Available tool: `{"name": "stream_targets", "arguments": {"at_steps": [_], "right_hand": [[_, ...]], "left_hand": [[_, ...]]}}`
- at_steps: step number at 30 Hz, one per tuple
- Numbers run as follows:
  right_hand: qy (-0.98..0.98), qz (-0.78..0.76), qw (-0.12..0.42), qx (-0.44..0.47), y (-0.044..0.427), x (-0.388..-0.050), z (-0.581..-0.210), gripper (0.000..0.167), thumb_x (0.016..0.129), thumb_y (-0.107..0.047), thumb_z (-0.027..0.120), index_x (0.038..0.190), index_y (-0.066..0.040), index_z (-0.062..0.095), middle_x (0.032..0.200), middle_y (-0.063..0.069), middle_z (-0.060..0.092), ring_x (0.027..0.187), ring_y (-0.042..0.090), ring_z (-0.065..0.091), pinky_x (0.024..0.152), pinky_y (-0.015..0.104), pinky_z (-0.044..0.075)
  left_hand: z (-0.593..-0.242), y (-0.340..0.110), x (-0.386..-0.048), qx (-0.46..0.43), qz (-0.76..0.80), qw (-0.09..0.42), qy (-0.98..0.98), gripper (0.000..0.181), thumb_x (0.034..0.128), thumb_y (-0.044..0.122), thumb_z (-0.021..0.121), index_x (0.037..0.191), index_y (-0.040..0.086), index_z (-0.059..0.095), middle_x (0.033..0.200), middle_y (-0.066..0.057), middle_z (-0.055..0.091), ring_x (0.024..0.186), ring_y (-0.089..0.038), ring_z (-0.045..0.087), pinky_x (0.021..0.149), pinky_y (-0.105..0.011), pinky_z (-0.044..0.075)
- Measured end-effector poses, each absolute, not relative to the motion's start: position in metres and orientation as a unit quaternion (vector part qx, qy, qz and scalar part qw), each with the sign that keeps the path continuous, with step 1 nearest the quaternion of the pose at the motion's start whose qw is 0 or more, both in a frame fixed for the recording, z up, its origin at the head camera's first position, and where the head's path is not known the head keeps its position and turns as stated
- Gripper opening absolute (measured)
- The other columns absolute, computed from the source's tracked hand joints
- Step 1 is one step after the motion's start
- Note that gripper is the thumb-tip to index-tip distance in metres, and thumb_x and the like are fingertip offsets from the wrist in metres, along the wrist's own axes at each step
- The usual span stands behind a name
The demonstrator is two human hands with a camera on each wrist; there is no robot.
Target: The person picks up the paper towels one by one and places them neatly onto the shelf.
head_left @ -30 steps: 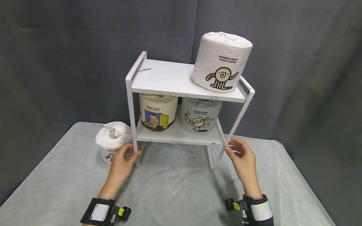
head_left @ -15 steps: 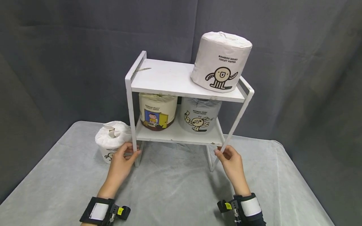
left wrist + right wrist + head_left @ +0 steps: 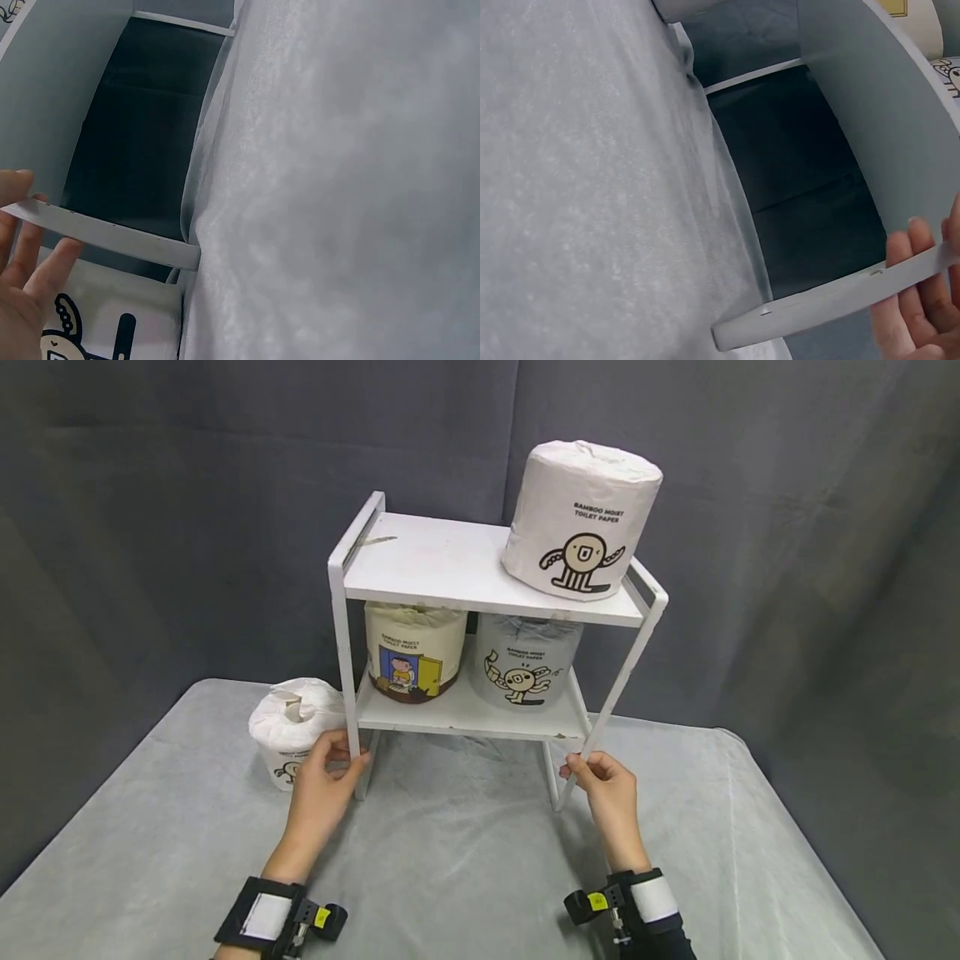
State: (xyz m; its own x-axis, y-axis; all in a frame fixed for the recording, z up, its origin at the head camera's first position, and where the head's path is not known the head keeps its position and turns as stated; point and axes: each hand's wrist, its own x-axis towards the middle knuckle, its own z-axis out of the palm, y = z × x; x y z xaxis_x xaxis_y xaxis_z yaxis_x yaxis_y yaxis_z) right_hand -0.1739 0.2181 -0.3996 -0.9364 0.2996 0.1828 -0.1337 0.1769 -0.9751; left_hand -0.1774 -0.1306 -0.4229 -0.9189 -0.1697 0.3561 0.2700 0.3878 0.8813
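A white two-tier rack (image 3: 427, 560) stands on the cloth-covered table. My left hand (image 3: 320, 793) grips its left front leg (image 3: 342, 668) below the lower shelf; in the left wrist view, thumb and fingers lie on either side of that leg. At the other end, my right hand (image 3: 609, 797) holds the right front leg (image 3: 617, 687), fingers wrapped behind it in the right wrist view. One wrapped toilet paper roll (image 3: 582, 518) sits at the right of the upper shelf. On the lower shelf are a yellowish roll (image 3: 415, 652) and a greyish roll (image 3: 525, 664).
Another white toilet paper roll (image 3: 295, 722) stands on the table just left of the rack, partly behind my left hand and the rack leg. Grey cloth (image 3: 450, 868) covers the table, and a dark curtain (image 3: 225, 527) hangs behind.
My right hand has moved left and slightly down, from beside the right front leg to gripping it. My left hand keeps its hold. The whole view has shifted slightly.
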Motion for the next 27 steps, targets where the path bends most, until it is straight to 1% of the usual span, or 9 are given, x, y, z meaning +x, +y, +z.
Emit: {"name": "stream_targets", "arguments": {"at_steps": [2, 4, 6, 8, 11, 16, 19, 24, 27], "right_hand": [[-0.746, 0.641, 0.171, -0.058, 0.218, -0.175, -0.402, 0.021, 0.094, -0.014, 0.07, 0.086, 0.005, 0.065, 0.074, 0.002, 0.071, 0.075, 0.011, 0.068, 0.085, 0.032, 0.056], [-0.744, 0.642, 0.175, -0.06, 0.218, -0.176, -0.404, 0.02, 0.094, -0.013, 0.07, 0.086, 0.004, 0.064, 0.074, 0.002, 0.071, 0.076, 0.011, 0.068, 0.085, 0.031, 0.056], [-0.741, 0.644, 0.18, -0.061, 0.216, -0.176, -0.405, 0.021, 0.094, -0.013, 0.071, 0.085, 0.004, 0.064, 0.074, 0.002, 0.071, 0.077, 0.012, 0.068, 0.084, 0.03, 0.056], [-0.739, 0.644, 0.188, -0.063, 0.215, -0.175, -0.407, 0.021, 0.093, -0.013, 0.071, 0.085, 0.004, 0.063, 0.074, 0.003, 0.071, 0.077, 0.012, 0.067, 0.082, 0.028, 0.055], [-0.737, 0.641, 0.203, -0.064, 0.214, -0.174, -0.407, 0.024, 0.093, -0.016, 0.073, 0.086, 0.005, 0.064, 0.074, 0.003, 0.071, 0.076, 0.012, 0.066, 0.078, 0.025, 0.053], [-0.734, 0.639, 0.222, -0.062, 0.214, -0.174, -0.407, 0.029, 0.092, -0.02, 0.074, 0.089, 0.007, 0.066, 0.075, 0.005, 0.072, 0.075, 0.012, 0.066, 0.075, 0.022, 0.051], [-0.729, 0.644, 0.221, -0.063, 0.214, -0.174, -0.408, 0.029, 0.092, -0.02, 0.074, 0.089, 0.007, 0.065, 0.075, 0.005, 0.072, 0.074, 0.012, 0.066, 0.076, 0.022, 0.051], [-0.712, 0.666, 0.211, -0.068, 0.213, -0.175, -0.412, 0.023, 0.092, -0.017, 0.073, 0.088, 0.005, 0.066, 0.071, -0.002, 0.071, 0.073, 0.011, 0.066, 0.077, 0.024, 0.052], [-0.707, 0.67, 0.214, -0.071, 0.212, -0.176, -0.415, 0.02, 0.092, -0.015, 0.073, 0.088, 0.003, 0.067, 0.07, -0.004, 0.07, 0.073, 0.01, 0.065, 0.075, 0.023, 0.05]], "left_hand": [[-0.422, -0.13, -0.178, -0.032, -0.553, 0.2, -0.808, 0.027, 0.0938, 0.007, 0.069, 0.118, 0.0, 0.058, 0.107, -0.014, 0.062, 0.1, -0.025, 0.059, 0.074, -0.016, 0.051], [-0.421, -0.13, -0.178, -0.036, -0.55, 0.201, -0.81, 0.024, 0.0939, 0.006, 0.068, 0.116, 0.0, 0.06, 0.107, -0.014, 0.063, 0.1, -0.026, 0.06, 0.074, -0.016, 0.051], [-0.42, -0.131, -0.177, -0.041, -0.541, 0.201, -0.815, 0.02, 0.0944, 0.006, 0.067, 0.113, 0.001, 0.061, 0.108, -0.014, 0.064, 0.099, -0.026, 0.061, 0.075, -0.019, 0.054], [-0.42, -0.131, -0.176, -0.044, -0.534, 0.201, -0.82, 0.017, 0.0947, 0.005, 0.067, 0.11, 0.001, 0.062, 0.108, -0.013, 0.065, 0.098, -0.027, 0.062, 0.077, -0.026, 0.056], [-0.419, -0.13, -0.174, -0.044, -0.532, 0.196, -0.822, 0.017, 0.0958, 0.006, 0.065, 0.112, 0.001, 0.062, 0.109, -0.014, 0.064, 0.099, -0.027, 0.061, 0.08, -0.035, 0.057], [-0.415, -0.128, -0.173, -0.046, -0.529, 0.184, -0.827, 0.019, 0.0972, 0.005, 0.062, 0.115, -0.001, 0.06, 0.11, -0.015, 0.063, 0.102, -0.027, 0.061, 0.083, -0.038, 0.056], [-0.412, -0.127, -0.172, -0.055, -0.493, 0.186, -0.848, 0.017, 0.0971, 0.003, 0.06, 0.113, -0.002, 0.06, 0.109, -0.016, 0.064, 0.099, -0.029, 0.063, 0.082, -0.041, 0.056], [-0.404, -0.128, -0.167, -0.075, -0.379, 0.213, -0.897, 0.017, 0.0948, 0.004, 0.06, 0.11, -0.004, 0.06, 0.104, -0.02, 0.063, 0.099, -0.036, 0.062, 0.081, -0.051, 0.052], [-0.4, -0.133, -0.163, -0.104, -0.307, 0.241, -0.915, 0.022, 0.0911, 0.003, 0.064, 0.11, -0.007, 0.059, 0.106, -0.023, 0.062, 0.104, -0.04, 0.058, 0.084, -0.054, 0.048]]}}
